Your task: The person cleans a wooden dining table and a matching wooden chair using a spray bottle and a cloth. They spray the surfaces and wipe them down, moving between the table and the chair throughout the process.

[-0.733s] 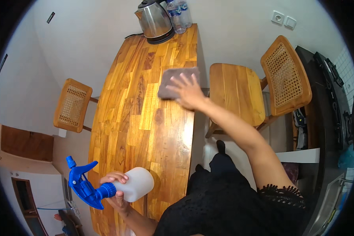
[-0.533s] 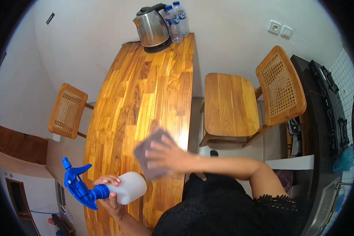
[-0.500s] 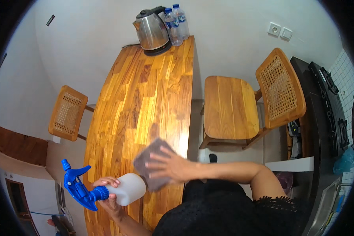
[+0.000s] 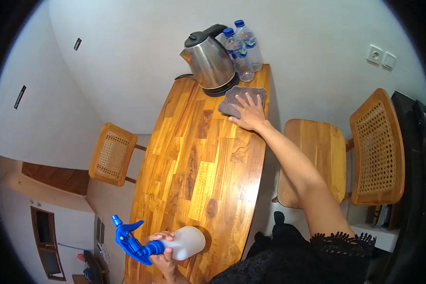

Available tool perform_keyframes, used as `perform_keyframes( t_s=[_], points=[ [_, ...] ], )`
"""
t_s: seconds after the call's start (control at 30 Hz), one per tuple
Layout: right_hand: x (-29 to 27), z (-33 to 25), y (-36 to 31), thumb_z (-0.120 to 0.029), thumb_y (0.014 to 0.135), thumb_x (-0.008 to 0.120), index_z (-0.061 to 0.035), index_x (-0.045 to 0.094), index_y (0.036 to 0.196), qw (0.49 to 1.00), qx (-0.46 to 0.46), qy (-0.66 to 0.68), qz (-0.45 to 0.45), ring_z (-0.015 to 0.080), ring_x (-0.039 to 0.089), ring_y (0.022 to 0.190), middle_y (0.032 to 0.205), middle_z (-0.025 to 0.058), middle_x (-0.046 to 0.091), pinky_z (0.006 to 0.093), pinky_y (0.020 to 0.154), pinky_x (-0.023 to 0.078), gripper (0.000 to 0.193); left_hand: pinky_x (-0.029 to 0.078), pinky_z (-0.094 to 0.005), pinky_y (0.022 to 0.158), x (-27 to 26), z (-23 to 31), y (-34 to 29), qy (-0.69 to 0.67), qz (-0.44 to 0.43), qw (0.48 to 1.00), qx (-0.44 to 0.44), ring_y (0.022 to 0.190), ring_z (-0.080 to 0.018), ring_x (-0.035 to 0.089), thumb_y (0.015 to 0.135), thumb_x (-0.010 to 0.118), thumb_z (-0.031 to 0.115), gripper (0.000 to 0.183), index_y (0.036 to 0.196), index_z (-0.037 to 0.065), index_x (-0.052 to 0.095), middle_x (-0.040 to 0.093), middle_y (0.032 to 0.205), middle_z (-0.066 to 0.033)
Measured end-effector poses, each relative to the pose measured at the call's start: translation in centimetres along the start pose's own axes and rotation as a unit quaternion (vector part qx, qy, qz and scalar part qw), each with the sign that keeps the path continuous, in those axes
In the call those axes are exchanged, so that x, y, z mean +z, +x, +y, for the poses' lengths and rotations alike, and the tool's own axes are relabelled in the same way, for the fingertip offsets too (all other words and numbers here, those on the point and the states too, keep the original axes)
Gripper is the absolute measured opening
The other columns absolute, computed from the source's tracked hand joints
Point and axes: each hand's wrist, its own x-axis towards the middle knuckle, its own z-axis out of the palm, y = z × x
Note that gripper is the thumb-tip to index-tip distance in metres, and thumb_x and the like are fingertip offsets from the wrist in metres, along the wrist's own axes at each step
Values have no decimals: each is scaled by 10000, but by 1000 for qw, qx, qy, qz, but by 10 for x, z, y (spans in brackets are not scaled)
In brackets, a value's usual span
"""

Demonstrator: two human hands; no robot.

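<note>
My right hand (image 4: pixel 251 113) lies flat with spread fingers on a grey-brown cloth (image 4: pixel 228 108), pressing it against the wooden tabletop at the far right end. Just beyond the cloth stand a steel electric kettle (image 4: pixel 208 66) with a black lid and two clear plastic bottles (image 4: pixel 240 57) with blue caps. Near me, my left hand (image 4: pixel 164 253) is closed round the neck of a white spray bottle (image 4: pixel 188 242). This bottle is tilted on its side above the table, its blue trigger head (image 4: pixel 130 241) pointing left.
The wooden table (image 4: pixel 194 165) stretches away from me to the wall. A cane-backed chair (image 4: pixel 317 151) stands at its right, another chair (image 4: pixel 113 154) at its left. On the far right is a dark counter (image 4: pixel 414 142). A socket (image 4: pixel 375 54) and a switch sit on the wall.
My right hand has slid the cloth from the table's near part to the far end by the kettle. My left hand keeps its grip on the spray bottle. The view has shifted.
</note>
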Motion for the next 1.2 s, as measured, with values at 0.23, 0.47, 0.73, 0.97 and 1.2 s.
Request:
perform_keyframes(
  t_s=[0.23,0.47,0.73,0.97,1.2],
  points=[
    [25,-128,-55,-577,888,335,-239,262,1422,984,-160,51,-60,362,6,1382,1500,117,133,611,1057,-51,635,426,-394,837,17,5,5,-36,4,999,-23,854,-222,522,764,729,317,509,1074,50,427,509,854,-86],
    [-3,-131,-79,-491,857,473,-212,285,1415,938,-226,174,-195,349,6,1386,1490,151,155,601,1055,-76,651,424,-412,877,31,0,19,-141,-101,982,-71,888,-236,543,827,663,312,445,1086,41,423,532,875,-93],
    [-97,-131,-202,-551,835,530,-44,99,1435,723,-215,648,-103,361,292,1302,1413,231,283,449,1068,259,896,449,-272,802,93,0,48,-77,-190,975,-89,915,-133,547,854,606,91,376,1187,27,444,552,992,-55],
    [-99,-68,-203,-333,909,515,-10,456,1247,675,5,732,90,142,483,1116,1233,94,507,295,959,368,472,361,-393,961,202,9,55,129,-244,943,186,1130,-294,461,874,501,75,574,1397,87,264,417,1212,-188],
    [-97,38,-206,-261,936,453,21,420,1203,581,19,814,7,229,595,993,1215,201,521,344,811,489,389,356,-415,960,221,-46,90,258,-232,935,80,1180,-324,394,824,616,213,461,1251,78,508,440,1214,-178]
  ],
)
